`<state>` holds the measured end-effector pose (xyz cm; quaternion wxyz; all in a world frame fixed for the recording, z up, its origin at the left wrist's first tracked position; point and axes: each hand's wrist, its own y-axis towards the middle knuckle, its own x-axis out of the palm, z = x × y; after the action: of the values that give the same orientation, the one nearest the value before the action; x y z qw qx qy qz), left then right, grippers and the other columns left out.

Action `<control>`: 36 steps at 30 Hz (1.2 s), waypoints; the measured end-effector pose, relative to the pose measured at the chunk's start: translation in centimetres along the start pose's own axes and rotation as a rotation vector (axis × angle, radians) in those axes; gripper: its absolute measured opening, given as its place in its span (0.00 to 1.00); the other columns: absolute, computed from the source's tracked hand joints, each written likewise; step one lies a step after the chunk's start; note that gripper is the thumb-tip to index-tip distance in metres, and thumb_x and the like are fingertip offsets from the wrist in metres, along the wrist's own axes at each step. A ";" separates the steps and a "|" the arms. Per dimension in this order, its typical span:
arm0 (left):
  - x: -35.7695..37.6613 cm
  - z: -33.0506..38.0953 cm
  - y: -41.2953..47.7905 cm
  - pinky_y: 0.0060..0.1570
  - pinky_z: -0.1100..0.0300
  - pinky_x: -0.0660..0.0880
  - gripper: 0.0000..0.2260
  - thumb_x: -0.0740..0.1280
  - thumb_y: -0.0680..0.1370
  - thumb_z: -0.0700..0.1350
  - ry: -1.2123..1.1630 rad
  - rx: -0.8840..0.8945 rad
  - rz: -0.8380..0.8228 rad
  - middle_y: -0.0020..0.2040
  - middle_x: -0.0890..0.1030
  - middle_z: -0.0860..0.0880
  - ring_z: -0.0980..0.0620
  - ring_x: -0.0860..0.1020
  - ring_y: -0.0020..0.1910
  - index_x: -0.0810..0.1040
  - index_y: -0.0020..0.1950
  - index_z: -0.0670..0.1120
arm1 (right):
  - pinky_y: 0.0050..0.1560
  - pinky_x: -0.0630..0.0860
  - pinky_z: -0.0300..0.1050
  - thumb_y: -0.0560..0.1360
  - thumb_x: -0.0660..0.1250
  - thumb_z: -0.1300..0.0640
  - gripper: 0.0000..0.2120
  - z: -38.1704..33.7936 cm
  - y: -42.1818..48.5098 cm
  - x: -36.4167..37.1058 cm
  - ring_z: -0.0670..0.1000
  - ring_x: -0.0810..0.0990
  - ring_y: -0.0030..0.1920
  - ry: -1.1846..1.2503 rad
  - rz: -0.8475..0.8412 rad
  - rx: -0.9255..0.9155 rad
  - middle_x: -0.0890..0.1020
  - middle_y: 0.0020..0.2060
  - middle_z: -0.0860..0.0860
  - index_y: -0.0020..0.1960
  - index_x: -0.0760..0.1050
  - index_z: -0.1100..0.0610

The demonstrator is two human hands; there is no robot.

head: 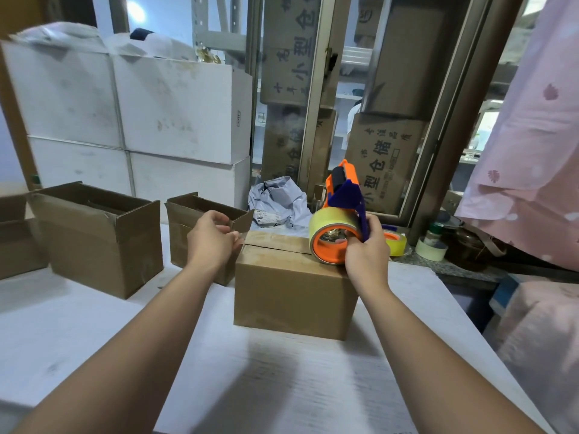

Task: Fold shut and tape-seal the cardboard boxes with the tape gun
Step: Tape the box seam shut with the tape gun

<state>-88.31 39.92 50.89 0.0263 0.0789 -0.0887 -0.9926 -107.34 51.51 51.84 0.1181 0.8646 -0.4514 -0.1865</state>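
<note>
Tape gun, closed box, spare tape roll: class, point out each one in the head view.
tape gun [347, 194], head view, on its blue side plate.
closed box [291, 296], head view, on its front wall.
spare tape roll [399, 245], head view, on its yellowish outer band.

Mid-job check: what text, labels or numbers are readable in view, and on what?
"小型仓储": printed on the brown cardboard carton leaning at back right.
"小型仓": on the tall brown cardboard panel up left of it.
Smaller characters on both: blurred.
White label on the grey plastic mailer bag: too small to read.
</note>
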 end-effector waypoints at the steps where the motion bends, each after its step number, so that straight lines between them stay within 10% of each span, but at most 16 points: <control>1: 0.0 -0.1 0.0 0.48 0.54 0.80 0.10 0.69 0.76 0.36 0.036 -0.001 -0.016 0.50 0.80 0.46 0.50 0.82 0.42 0.74 0.52 0.47 | 0.55 0.74 0.59 0.74 0.60 0.65 0.19 0.0 -0.1 0.0 0.54 0.74 0.55 -0.007 -0.002 -0.001 0.77 0.51 0.46 0.54 0.69 0.42; 21: 0.7 -0.8 -0.3 0.49 0.58 0.71 0.08 0.69 0.76 0.43 0.343 0.005 -0.030 0.50 0.77 0.47 0.49 0.73 0.48 0.77 0.54 0.46 | 0.55 0.76 0.52 0.75 0.61 0.66 0.20 -0.1 0.0 -0.1 0.53 0.74 0.58 -0.001 -0.026 -0.012 0.76 0.55 0.48 0.56 0.68 0.43; 28: 1.3 -2.4 -1.6 0.28 0.60 0.67 0.08 0.66 0.78 0.44 -0.507 -0.632 -0.242 0.36 0.73 0.47 0.52 0.68 0.31 0.81 0.52 0.42 | 0.56 0.75 0.58 0.75 0.61 0.66 0.20 -0.1 0.0 0.1 0.54 0.74 0.57 -0.024 -0.011 0.007 0.75 0.52 0.46 0.54 0.66 0.41; 32: 1.6 -2.0 -1.5 0.29 0.53 0.79 0.10 0.59 0.76 0.35 -0.479 -0.653 -0.212 0.40 0.77 0.43 0.45 0.75 0.35 0.78 0.40 0.41 | 0.56 0.74 0.61 0.75 0.61 0.65 0.19 -0.3 -0.2 0.2 0.54 0.74 0.55 -0.040 -0.006 0.016 0.76 0.51 0.46 0.54 0.67 0.40; 36: 1.4 -1.7 -1.4 0.33 0.58 0.71 0.11 0.57 0.75 0.36 -0.427 -0.598 -0.192 0.45 0.71 0.44 0.47 0.67 0.38 0.78 0.51 0.43 | 0.56 0.75 0.60 0.75 0.60 0.65 0.18 -0.4 -0.2 0.1 0.54 0.75 0.54 -0.037 -0.001 0.017 0.77 0.51 0.47 0.54 0.68 0.42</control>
<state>-89.48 40.89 48.74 -0.0640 -0.1330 0.2091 -0.9667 -106.94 51.54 52.13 0.1022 0.8623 -0.4544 -0.1988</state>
